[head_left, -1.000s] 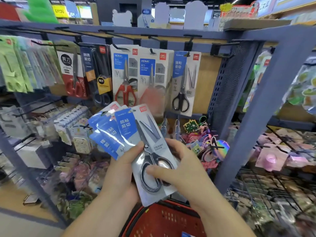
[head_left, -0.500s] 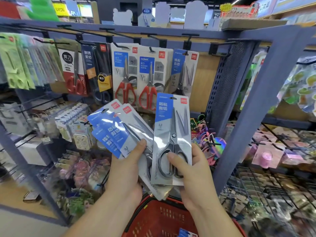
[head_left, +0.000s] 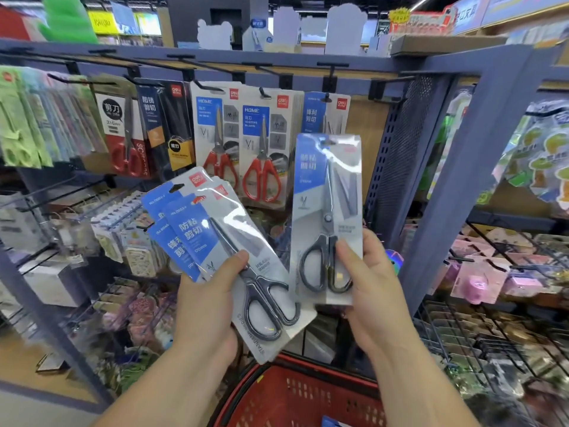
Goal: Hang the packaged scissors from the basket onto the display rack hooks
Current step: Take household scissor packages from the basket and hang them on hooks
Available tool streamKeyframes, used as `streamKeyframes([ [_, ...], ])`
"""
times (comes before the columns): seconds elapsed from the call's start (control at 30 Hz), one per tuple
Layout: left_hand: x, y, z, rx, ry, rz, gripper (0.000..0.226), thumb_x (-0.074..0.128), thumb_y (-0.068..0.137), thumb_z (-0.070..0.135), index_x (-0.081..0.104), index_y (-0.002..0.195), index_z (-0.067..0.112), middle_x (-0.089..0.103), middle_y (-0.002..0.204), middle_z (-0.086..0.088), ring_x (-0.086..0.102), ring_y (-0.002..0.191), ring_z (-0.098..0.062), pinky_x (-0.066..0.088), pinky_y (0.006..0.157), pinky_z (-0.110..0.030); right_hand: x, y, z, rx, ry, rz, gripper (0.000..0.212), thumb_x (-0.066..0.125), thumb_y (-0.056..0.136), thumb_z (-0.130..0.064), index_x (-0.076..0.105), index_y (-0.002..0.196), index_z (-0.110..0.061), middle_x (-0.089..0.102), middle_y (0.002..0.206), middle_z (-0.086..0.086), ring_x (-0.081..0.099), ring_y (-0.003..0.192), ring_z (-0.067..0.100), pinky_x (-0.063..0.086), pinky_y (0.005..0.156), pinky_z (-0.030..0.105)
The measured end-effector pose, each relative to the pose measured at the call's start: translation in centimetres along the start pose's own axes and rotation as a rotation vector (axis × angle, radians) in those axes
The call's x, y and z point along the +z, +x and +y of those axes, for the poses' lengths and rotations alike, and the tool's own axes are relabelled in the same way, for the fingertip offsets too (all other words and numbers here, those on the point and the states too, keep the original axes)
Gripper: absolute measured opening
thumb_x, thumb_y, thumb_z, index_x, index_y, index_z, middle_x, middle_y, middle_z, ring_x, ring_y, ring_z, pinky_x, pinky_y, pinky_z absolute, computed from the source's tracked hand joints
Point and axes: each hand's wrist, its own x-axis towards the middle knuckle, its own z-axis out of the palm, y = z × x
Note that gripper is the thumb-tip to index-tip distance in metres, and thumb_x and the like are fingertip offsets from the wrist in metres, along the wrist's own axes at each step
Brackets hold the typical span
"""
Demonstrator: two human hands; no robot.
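Note:
My left hand (head_left: pixel 209 306) grips a fanned stack of packaged scissors (head_left: pixel 234 241), blue and grey cards with dark-handled scissors, tilted to the left. My right hand (head_left: pixel 369 288) pinches a single pack of grey-handled scissors (head_left: pixel 328 217) by its lower end and holds it upright in front of the rack. Its top hole sits just below the blue-labelled packs (head_left: pixel 326 114) hanging on a black hook (head_left: pixel 328 97). The red basket (head_left: pixel 295 396) is below my forearms.
Red-handled scissor packs (head_left: pixel 261 146) and black packs (head_left: pixel 166 124) hang on hooks to the left. A blue upright post (head_left: pixel 455 192) and a mesh side panel (head_left: pixel 400 155) stand close on the right. Wire racks of small goods fill the lower shelves.
My right hand has lifted the single pack higher and to the right, away from the stack and closer to the hook. The left hand's stack has stayed about where it was.

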Motion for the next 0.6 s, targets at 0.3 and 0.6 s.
streamKeyframes([
  [0.3, -0.4, 1.5, 0.9, 0.054, 0.045, -0.052, 0.042, 0.074, 0.091, 0.007, 0.069, 0.131, 0.02, 0.079, 0.121, -0.004, 0.074, 0.112, -0.031, 0.055, 0.102, -0.055, 0.3, 6.2, -2.5, -0.252, -0.234, -0.011, 0.012, 0.062, 0.104, -0.017, 0.066, 0.111, -0.026, 0.075, 0.104, -0.005, 0.07, 0.098, 0.015, 0.058, 0.089, 0.039],
  [0.6, -0.3, 2.6, 1.0, 0.072, 0.0, -0.085, 0.051, 0.076, 0.083, 0.014, 0.068, 0.134, 0.016, 0.077, 0.126, -0.007, 0.072, 0.116, -0.033, 0.052, 0.107, -0.06, 0.2, 10.8, 0.4, -0.242, -0.365, 0.171, 0.001, 0.069, 0.101, -0.024, 0.069, 0.102, -0.025, 0.075, 0.1, -0.002, 0.067, 0.087, 0.011, 0.054, 0.076, 0.032],
])
